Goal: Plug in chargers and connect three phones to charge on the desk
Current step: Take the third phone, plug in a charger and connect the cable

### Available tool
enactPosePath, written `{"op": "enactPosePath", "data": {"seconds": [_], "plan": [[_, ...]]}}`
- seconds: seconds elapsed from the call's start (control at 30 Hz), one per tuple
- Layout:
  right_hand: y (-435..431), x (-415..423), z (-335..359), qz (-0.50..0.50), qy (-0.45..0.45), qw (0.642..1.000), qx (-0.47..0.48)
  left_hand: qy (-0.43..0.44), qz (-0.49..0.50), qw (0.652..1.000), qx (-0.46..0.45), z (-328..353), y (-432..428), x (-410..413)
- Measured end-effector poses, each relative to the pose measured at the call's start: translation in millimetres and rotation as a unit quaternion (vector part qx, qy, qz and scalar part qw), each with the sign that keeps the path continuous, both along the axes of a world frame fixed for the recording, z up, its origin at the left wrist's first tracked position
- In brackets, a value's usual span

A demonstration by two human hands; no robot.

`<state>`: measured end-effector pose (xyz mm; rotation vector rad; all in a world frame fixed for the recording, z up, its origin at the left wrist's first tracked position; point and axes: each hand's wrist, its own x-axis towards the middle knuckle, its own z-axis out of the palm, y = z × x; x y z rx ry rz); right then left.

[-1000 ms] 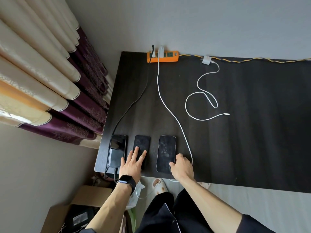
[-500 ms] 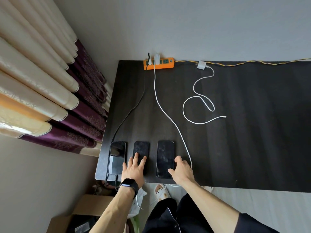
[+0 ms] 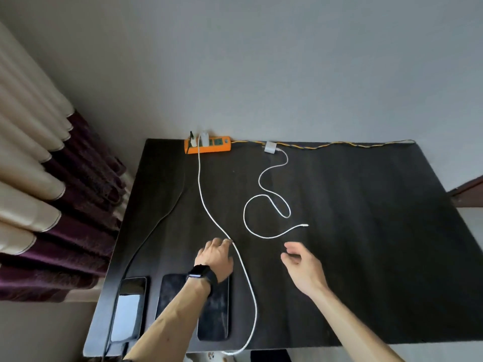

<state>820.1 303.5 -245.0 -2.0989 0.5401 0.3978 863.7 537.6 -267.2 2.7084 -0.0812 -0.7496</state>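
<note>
Three dark phones lie side by side at the near edge of the black desk [image 3: 366, 270]: the left phone [image 3: 128, 309], the middle phone [image 3: 168, 293] and the right phone [image 3: 215, 320]. My left forearm crosses the middle and right ones. My left hand [image 3: 215, 257] is palm down, fingertips touching the long white cable [image 3: 200, 189] that runs from the orange power strip [image 3: 217, 147] down to the right phone. Whether it grips is hidden. My right hand [image 3: 300, 259] hovers open just short of the loose white cable's tip [image 3: 304, 225]. Its white charger brick [image 3: 270, 147] lies unplugged beside the strip.
A black cable [image 3: 156, 223] runs from the strip to the left phone. The strip's yellow-black cord [image 3: 339, 145] follows the desk's back edge along the grey wall. Cream and purple curtains [image 3: 39, 205] hang to the left of the desk.
Both hands left the phones at the near edge and moved forward over the desk: the left to the long white cable, the right toward the loose cable's tip. The camera view shifted lower and closer.
</note>
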Motion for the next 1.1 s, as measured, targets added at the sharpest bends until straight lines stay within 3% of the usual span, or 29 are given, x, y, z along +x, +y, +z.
{"op": "enactPosePath", "data": {"seconds": [0.2, 0.4, 0.5, 0.6, 0.7, 0.8, 0.93, 1.0, 1.1], "plan": [[-83.8, 47.8, -31.5, 0.065, 0.045, 0.990, -0.119, -0.036, 0.008, 0.998, -0.053, 15.6, -85.9, 70.7], [-132.9, 47.3, -80.4, 0.231, 0.158, 0.931, -0.234, -0.030, 0.125, 0.989, -0.072, -3.3, -141.8, 127.0], [-144.8, 38.7, -90.6, 0.271, 0.120, 0.918, -0.265, -0.042, 0.160, 0.986, -0.009, -14.3, -154.9, 154.1], [-153.8, 38.4, -94.8, 0.289, 0.105, 0.912, -0.270, -0.010, 0.088, 0.992, 0.088, -25.5, -161.7, 166.4], [-157.8, 39.7, -95.3, 0.291, 0.115, 0.913, -0.262, 0.029, 0.022, 0.990, 0.139, -32.2, -173.1, 159.7], [-159.9, 40.4, -91.5, 0.280, 0.128, 0.923, -0.230, 0.084, 0.056, 0.989, 0.105, -31.9, -180.2, 139.7], [-160.6, 60.2, -79.3, 0.212, 0.115, 0.955, -0.174, 0.163, -0.057, 0.982, 0.080, -35.1, -177.3, 112.7], [-157.8, 77.3, -70.1, 0.150, 0.085, 0.973, -0.151, 0.199, -0.062, 0.976, 0.057, -38.0, -173.4, 101.6], [-148.8, 113.0, -58.1, 0.110, 0.038, 0.983, -0.145, 0.130, 0.015, 0.991, 0.038, -34.8, -161.7, 104.4]]}}
